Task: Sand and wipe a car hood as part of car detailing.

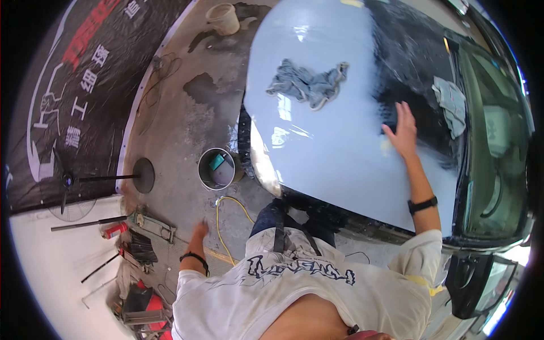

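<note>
My right hand (404, 135) lies over the car hood (328, 147) with its fingers stretched out and holds nothing. It is at the border where the light grey-blue surface meets a dark patch (399, 93). A crumpled grey-blue cloth (309, 85) rests on the hood, left of and beyond this hand. Another pale cloth (451, 106) lies to its right, by the windshield (493, 153). My left hand (199, 228) hangs low at my left side, above the floor; it is small and blurred, so its fingers are hard to make out.
On the floor left of the car stands a bucket (201, 170) with liquid and a green block (216, 162) inside. A yellow hose (220, 224) curves beside my legs. A pale bucket (222, 20), a standing fan (69, 180) and a floor jack (153, 224) are farther off.
</note>
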Tool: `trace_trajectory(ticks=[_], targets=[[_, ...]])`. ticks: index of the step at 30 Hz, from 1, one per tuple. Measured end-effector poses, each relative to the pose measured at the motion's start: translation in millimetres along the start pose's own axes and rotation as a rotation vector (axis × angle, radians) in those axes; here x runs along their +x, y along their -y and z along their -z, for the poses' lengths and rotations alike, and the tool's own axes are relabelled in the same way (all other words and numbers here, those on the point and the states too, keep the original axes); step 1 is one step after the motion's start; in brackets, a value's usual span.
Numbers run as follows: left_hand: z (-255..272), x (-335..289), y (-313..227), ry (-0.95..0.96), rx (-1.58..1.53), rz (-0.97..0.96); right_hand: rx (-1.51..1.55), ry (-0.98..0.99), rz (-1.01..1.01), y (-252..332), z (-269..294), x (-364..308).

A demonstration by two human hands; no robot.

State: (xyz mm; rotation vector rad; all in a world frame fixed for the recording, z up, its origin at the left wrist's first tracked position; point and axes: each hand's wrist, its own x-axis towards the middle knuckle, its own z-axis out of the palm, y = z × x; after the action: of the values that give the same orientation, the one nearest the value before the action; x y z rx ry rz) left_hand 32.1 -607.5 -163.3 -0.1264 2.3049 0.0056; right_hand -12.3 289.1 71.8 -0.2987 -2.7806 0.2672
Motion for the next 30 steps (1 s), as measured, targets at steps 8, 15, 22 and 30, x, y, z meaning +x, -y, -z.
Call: trace_trajectory(ticks=[8,15,22,30], targets=[[-74,-118,48,-0.140,-1.077,0.154,-0.014,0.225,0.155,114,-64,117],[-131,-187,4,-0.054,-1.254,0.127,0.272,0.462,-0.202,210,-105,164],[-186,-294,12,-0.167,-1.686,0.200,0.216,0.397,-0.256,263,-152,184],[-259,-293,18,0.081,-1.250,0.528,-0.142,0.359,0.115,314,-217,190]])
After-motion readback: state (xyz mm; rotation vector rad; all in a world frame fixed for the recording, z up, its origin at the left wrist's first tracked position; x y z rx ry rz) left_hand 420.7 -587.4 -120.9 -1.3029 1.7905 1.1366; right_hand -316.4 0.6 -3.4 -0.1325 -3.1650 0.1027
